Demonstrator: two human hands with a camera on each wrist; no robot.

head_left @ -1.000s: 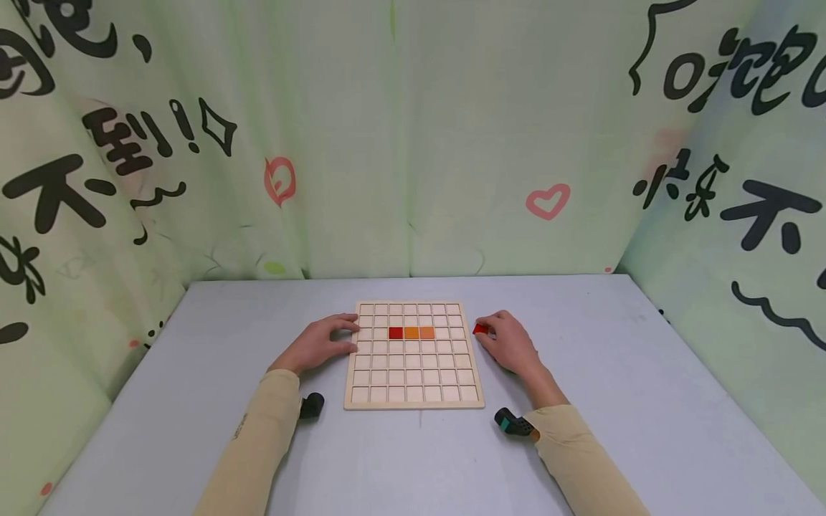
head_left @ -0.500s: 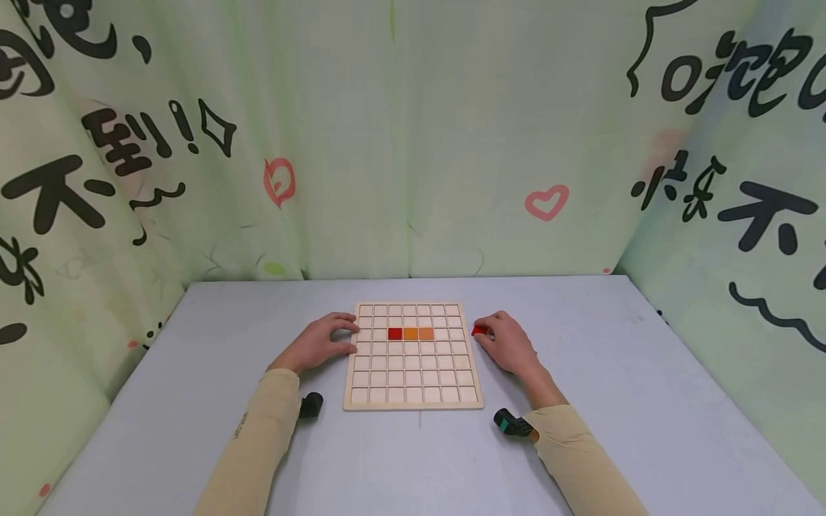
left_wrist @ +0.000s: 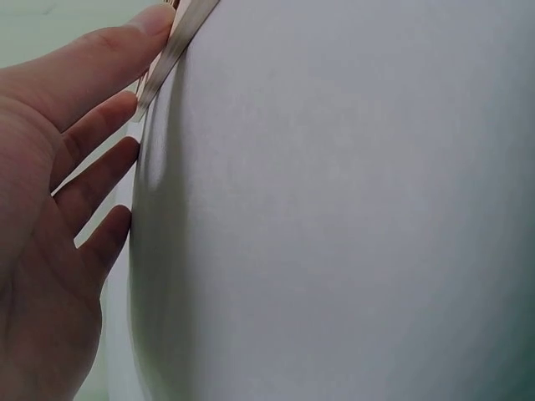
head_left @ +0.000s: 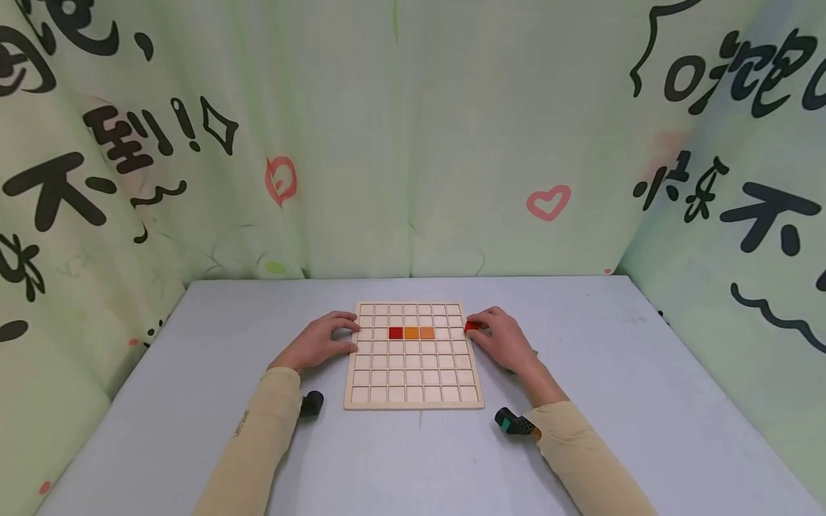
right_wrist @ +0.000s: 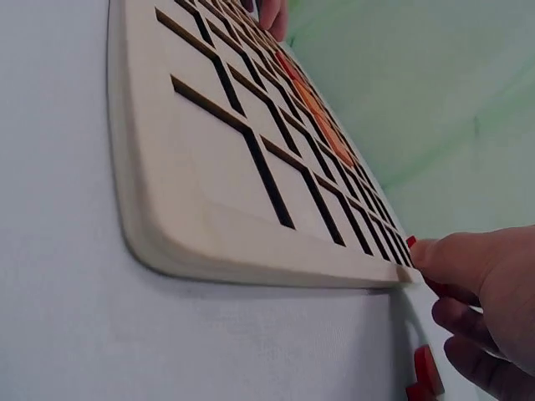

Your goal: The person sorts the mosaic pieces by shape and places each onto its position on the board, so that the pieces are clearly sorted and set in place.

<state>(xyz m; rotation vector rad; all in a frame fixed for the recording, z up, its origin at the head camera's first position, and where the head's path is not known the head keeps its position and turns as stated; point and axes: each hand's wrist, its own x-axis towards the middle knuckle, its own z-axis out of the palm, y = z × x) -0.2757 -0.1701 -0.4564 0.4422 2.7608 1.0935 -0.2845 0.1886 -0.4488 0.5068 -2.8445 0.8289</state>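
Observation:
A wooden grid board point(head_left: 413, 409) with square cells lies flat on the table. In one of its upper rows sit a dark red tile point(head_left: 396, 333) and two orange tiles point(head_left: 419, 333), side by side. My left hand point(head_left: 316, 342) touches the board's left edge with thumb and fingertips, its fingers fairly straight and spread. At the opposite edge, my right hand point(head_left: 508, 340) pinches a red tile point(head_left: 472, 326) over the frame. The right wrist view shows more red pieces point(right_wrist: 426, 370) low beside that hand's fingers; whether the hand holds them is unclear.
A white table point(head_left: 413, 466) bears the board. Pale green curtains point(head_left: 413, 143) with black lettering and red heart drawings hang behind it and at both sides. A black wrist device point(head_left: 513, 421) sits near the right sleeve, another point(head_left: 312, 404) near the left.
My right hand has shifted slightly left with the red tile, from just beside the board to over its right edge. The left hand and the tiles on the board stay put.

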